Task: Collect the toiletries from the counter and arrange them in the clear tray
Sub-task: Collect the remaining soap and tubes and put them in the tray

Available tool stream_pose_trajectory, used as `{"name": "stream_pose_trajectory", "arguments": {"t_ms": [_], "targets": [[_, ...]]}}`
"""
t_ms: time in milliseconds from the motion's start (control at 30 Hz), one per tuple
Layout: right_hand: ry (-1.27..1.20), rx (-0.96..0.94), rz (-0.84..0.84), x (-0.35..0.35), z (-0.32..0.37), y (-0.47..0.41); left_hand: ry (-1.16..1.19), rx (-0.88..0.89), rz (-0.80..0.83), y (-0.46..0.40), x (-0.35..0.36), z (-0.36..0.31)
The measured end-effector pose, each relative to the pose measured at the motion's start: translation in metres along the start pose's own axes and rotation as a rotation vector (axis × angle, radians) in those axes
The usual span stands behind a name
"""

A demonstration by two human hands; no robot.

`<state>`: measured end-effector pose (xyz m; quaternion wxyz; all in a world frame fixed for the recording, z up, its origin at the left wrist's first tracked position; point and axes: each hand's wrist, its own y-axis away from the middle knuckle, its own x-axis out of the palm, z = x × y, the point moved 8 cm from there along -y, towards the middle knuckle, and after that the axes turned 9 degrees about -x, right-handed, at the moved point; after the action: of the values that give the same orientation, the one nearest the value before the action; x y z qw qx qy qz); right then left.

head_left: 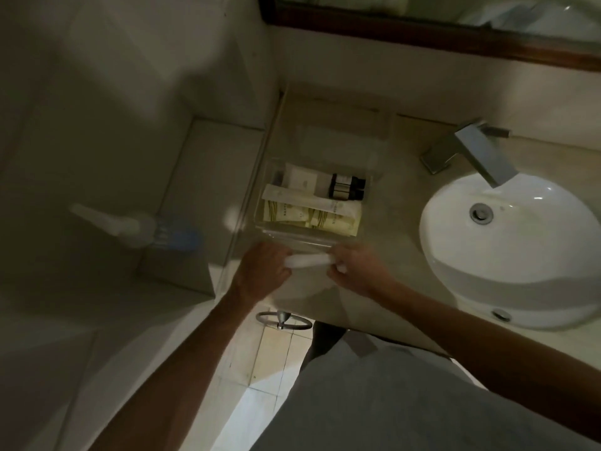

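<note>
Hands hold one white tube (309, 260) by its ends, left hand (261, 271) and right hand (356, 270) both closed on it, its long axis crosswise, just before the clear tray (260, 219) on the counter (390, 255)

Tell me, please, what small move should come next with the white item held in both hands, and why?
Probably carry the white tube forward over the clear tray and lay it in: left hand and right hand hold its ends just short of the near rim.
</note>
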<state>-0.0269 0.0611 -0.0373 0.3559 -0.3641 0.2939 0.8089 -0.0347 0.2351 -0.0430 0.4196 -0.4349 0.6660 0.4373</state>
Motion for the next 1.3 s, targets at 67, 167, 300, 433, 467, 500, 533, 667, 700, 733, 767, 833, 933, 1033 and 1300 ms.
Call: {"name": "stream_pose_trajectory", "arguments": {"t_ms": [67, 167, 300, 433, 467, 500, 533, 667, 700, 733, 767, 833, 933, 1033, 1300], "targets": [[-0.028, 0.011, -0.047, -0.024, 0.001, -0.022, -0.041, -0.028, -0.084, -0.031, -0.03, 0.007], [0.042, -0.003, -0.049, -0.037, -0.011, -0.051, -0.131, -0.021, -0.085, -0.07, -0.045, 0.016], [0.164, 0.028, -0.087, -0.042, -0.032, -0.056, -0.075, 0.009, -0.005, -0.084, -0.028, 0.028], [0.239, 0.03, -0.093, -0.03, -0.041, -0.057, -0.034, 0.003, -0.013, -0.084, -0.013, 0.028], [0.248, 0.031, -0.095, -0.027, -0.041, -0.058, -0.028, 0.0, -0.018, -0.084, -0.012, 0.029], [0.257, 0.024, -0.108, -0.026, -0.041, -0.058, -0.015, 0.0, -0.027, -0.084, -0.012, 0.029], [0.266, 0.017, -0.126, -0.026, -0.039, -0.057, 0.006, 0.002, -0.042, -0.084, -0.014, 0.028], [0.278, 0.068, -0.245, -0.036, -0.037, -0.049, 0.063, -0.014, -0.204, -0.085, -0.034, 0.022], [0.293, 0.095, -0.267, -0.038, -0.037, -0.05, 0.041, -0.017, -0.225, -0.09, -0.037, 0.019], [0.306, 0.118, -0.266, -0.039, -0.037, -0.055, 0.017, -0.015, -0.215, -0.098, -0.037, 0.016], [0.311, 0.14, -0.245, -0.036, -0.038, -0.06, 0.001, -0.009, -0.178, -0.107, -0.032, 0.013], [0.285, 0.2, -0.175, -0.021, -0.045, -0.07, -0.006, -0.023, -0.073, -0.122, -0.012, 0.016], [0.254, 0.297, -0.061, 0.007, -0.063, -0.068, -0.017, -0.062, 0.018, -0.124, 0.017, 0.029], [0.276, 0.298, -0.085, 0.007, -0.066, -0.068, -0.017, -0.068, -0.003, -0.122, 0.023, 0.032], [0.27, 0.289, -0.134, 0.006, -0.066, -0.068, -0.024, -0.054, -0.061, -0.123, 0.014, 0.028]]}}
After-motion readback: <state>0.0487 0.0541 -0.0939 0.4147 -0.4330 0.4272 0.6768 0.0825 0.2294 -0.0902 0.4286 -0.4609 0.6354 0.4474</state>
